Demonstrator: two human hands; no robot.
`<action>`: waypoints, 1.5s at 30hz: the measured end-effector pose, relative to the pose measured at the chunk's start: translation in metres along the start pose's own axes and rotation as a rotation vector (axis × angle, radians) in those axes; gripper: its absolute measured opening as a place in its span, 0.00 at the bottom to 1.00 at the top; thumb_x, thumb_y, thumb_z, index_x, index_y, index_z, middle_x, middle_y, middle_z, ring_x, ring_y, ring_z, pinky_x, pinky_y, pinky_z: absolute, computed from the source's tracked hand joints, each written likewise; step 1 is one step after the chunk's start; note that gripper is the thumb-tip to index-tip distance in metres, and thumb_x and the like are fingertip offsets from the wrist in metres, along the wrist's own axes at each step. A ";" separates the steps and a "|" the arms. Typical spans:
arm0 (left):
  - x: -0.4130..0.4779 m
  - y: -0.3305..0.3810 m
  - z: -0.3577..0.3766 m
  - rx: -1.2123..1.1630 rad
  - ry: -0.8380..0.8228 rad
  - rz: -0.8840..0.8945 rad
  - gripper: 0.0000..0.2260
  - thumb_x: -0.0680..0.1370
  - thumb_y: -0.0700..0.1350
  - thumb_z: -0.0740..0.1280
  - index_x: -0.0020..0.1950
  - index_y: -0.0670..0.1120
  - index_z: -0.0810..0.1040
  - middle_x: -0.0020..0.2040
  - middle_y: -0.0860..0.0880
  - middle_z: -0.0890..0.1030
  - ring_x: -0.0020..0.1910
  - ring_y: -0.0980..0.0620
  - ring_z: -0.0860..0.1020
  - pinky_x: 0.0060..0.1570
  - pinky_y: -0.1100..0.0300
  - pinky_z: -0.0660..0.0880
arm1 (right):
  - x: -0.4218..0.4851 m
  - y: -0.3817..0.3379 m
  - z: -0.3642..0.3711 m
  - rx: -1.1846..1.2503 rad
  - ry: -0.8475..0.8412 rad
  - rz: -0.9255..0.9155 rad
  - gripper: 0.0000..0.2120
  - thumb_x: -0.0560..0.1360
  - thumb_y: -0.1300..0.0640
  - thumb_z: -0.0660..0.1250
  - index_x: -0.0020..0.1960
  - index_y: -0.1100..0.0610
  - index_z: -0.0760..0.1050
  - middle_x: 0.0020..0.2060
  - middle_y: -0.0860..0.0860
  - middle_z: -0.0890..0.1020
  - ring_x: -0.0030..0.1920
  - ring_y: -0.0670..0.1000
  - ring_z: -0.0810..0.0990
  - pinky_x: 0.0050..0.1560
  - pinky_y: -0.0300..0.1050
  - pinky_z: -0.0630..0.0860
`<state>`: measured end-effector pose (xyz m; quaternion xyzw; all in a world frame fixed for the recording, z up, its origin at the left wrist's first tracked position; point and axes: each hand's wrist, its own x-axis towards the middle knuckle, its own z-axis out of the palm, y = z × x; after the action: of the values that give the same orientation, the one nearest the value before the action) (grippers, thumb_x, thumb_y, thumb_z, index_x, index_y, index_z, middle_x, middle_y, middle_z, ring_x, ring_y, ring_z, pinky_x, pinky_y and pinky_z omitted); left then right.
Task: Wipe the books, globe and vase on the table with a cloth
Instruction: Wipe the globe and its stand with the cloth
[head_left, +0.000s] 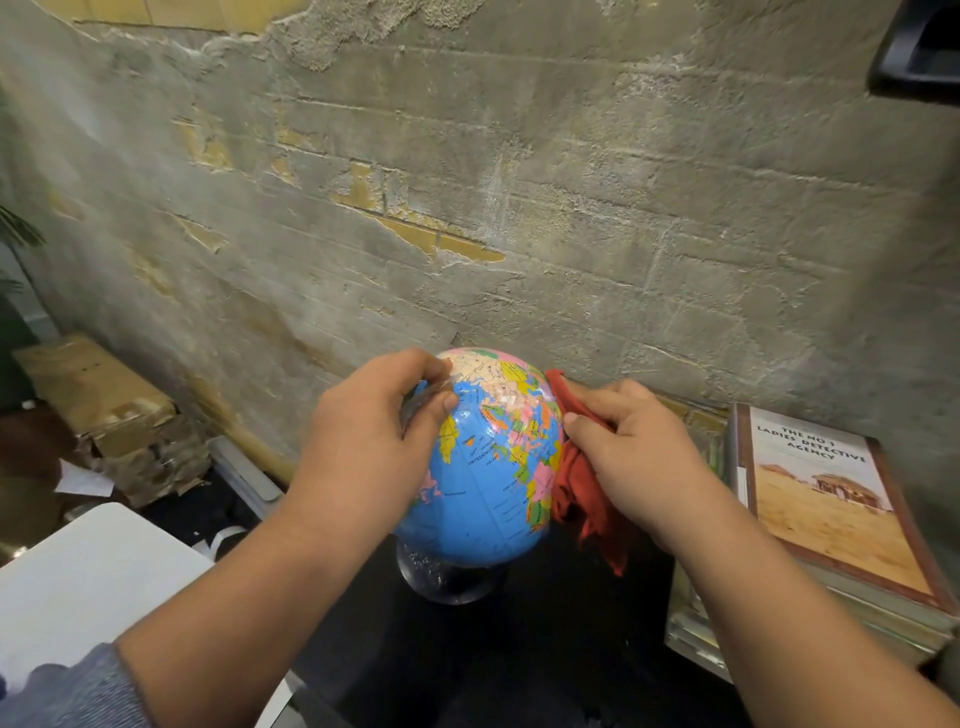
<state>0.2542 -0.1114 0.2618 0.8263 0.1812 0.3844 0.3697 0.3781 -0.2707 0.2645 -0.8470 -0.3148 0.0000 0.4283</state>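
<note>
Fingers (415, 364) of your left hand (374, 431) curl over the top of the globe (493, 467), steadying it on the black table (519, 649). Your right hand (639, 452) pinches the red cloth (576, 499) against its right side. Globe wiping looks underway; the book stack (831, 499) shows nothing either way, and no vase is in view.

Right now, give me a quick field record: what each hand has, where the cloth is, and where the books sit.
left hand: grips the globe at its upper left
right hand: holds the red cloth against the globe's right side
globe: upright on its clear base, on the black table
books: stacked right of the globe, apart from it
vase: not in view
</note>
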 end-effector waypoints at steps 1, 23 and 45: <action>0.000 0.000 0.000 0.021 0.005 0.006 0.06 0.74 0.43 0.70 0.50 0.51 0.81 0.47 0.58 0.81 0.50 0.57 0.79 0.55 0.56 0.76 | -0.004 -0.004 0.001 0.002 -0.010 -0.045 0.14 0.76 0.59 0.66 0.60 0.49 0.80 0.41 0.44 0.70 0.46 0.43 0.73 0.45 0.22 0.64; -0.004 0.005 -0.001 0.114 0.032 0.034 0.04 0.74 0.47 0.70 0.48 0.52 0.79 0.45 0.54 0.80 0.47 0.53 0.78 0.49 0.50 0.75 | -0.032 -0.046 0.011 -0.464 -0.039 -0.420 0.19 0.76 0.51 0.60 0.67 0.40 0.73 0.54 0.48 0.72 0.49 0.55 0.76 0.46 0.49 0.77; -0.002 -0.002 -0.001 -0.123 -0.112 0.027 0.08 0.75 0.38 0.66 0.40 0.49 0.71 0.52 0.61 0.82 0.53 0.63 0.79 0.47 0.54 0.79 | -0.006 0.021 0.006 0.250 -0.010 0.224 0.13 0.76 0.61 0.65 0.49 0.44 0.83 0.47 0.49 0.83 0.54 0.51 0.80 0.62 0.43 0.73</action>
<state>0.2524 -0.1110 0.2598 0.8245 0.1254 0.3529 0.4241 0.3827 -0.2790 0.2434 -0.8168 -0.2182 0.0911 0.5263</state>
